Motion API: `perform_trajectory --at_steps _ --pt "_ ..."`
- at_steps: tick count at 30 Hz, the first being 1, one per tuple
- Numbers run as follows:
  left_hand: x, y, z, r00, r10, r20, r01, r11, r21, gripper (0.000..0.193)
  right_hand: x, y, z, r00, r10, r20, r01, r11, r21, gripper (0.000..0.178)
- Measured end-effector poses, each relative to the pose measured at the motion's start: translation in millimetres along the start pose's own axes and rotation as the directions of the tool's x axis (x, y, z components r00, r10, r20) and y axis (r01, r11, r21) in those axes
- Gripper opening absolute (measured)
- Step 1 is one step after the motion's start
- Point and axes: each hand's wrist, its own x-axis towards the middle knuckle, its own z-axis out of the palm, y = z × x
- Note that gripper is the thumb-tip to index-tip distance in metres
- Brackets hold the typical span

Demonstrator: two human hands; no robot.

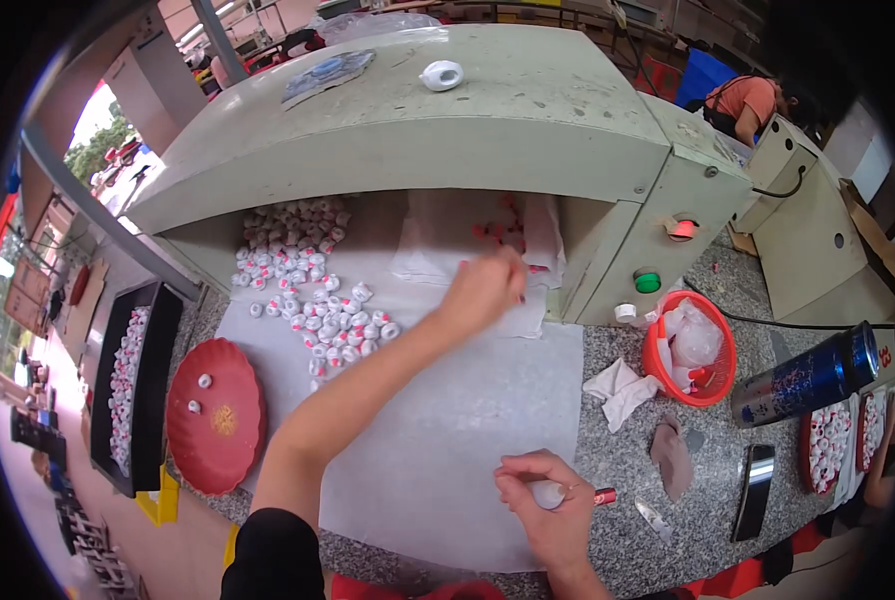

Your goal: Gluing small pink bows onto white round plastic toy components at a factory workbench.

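My left hand (483, 291) reaches into the wide opening of a pale green machine (418, 150), fingers curled down beside small red pieces (503, 232) on a white cloth (433, 240). What its fingertips hold, if anything, is hidden. Over the white sheet (438, 430), my right hand (553, 510) is closed around a small whitish rounded piece (548, 493). A red-ended stick-like thing (605, 496) juts from the same hand. Left of my left forearm, many small white rounded pieces with pink-red marks (333, 325) lie piled and spread, reaching back into the opening.
A red scalloped dish (218, 440) and a black tray of pieces (123, 470) stand left. To the right are a red basket (703, 395) with plastic bags, a blue tumbler (803, 378), a phone (755, 495) and a small blade-like tool (655, 522). A co-worker (748, 105) bends over at back right.
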Motion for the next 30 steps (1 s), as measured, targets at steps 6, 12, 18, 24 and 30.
perform_trajectory --at_steps 6,12,18,24,30 --pt "-117.7 32.3 8.9 0.967 0.203 0.152 -0.247 0.886 0.393 0.010 -7.8 2.6 0.8 0.994 -0.108 0.018 0.109 0.993 -0.052 0.015" --pt "-105.3 0.6 -49.4 0.953 0.301 -0.026 -0.249 0.832 0.495 0.017 -5.9 7.3 -0.6 0.990 -0.135 -0.048 0.133 0.991 -0.029 0.014" --pt "-101.8 -99.0 -96.0 0.922 0.173 -0.347 0.139 0.688 0.712 0.023 -4.8 4.6 5.4 0.993 -0.101 -0.057 0.099 0.995 -0.031 0.015" --pt "-144.5 -47.9 -88.3 0.994 0.076 -0.084 -0.026 0.876 0.482 0.022 5.0 6.6 -6.3 0.979 -0.161 -0.125 0.148 0.984 -0.103 0.016" --pt "-163.5 -23.0 -89.6 0.998 0.066 -0.006 -0.060 0.939 0.339 0.029 15.0 9.5 -16.7 0.971 -0.136 -0.196 0.110 0.984 -0.139 0.019"
